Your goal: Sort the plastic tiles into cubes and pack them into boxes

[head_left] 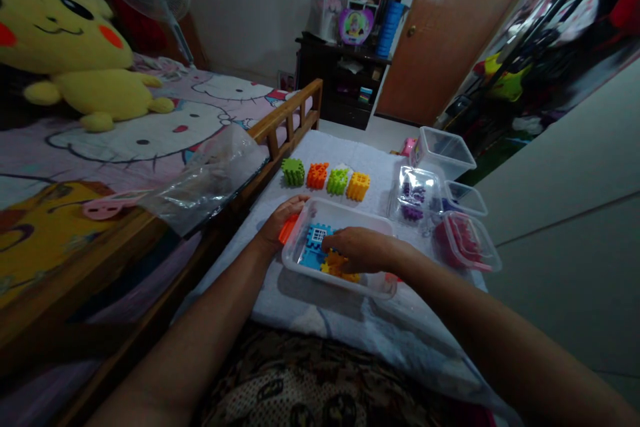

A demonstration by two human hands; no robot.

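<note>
A clear plastic tub (340,285) with orange side handles stands on the cloth-covered table. My left hand (281,221) is closed round its left end, at the orange handle (289,229). Inside the tub lie blue interlocking blocks (313,258), one with a white window piece (319,235), and yellow-orange blocks (334,265). My right hand (354,248) reaches down into the tub with its fingers bent and close together over these blocks. Whatever lies between its fingertips is hidden. Behind the tub stand stacked blocks in green (293,172), orange (317,175), lime (338,181) and yellow (359,186).
On the right are a clear container with purple blocks (413,200), a lidded container with red contents (460,240) and a tall clear bin (444,150). A wooden bed rail (287,121) borders the left side, with a plastic bag (205,177) over it.
</note>
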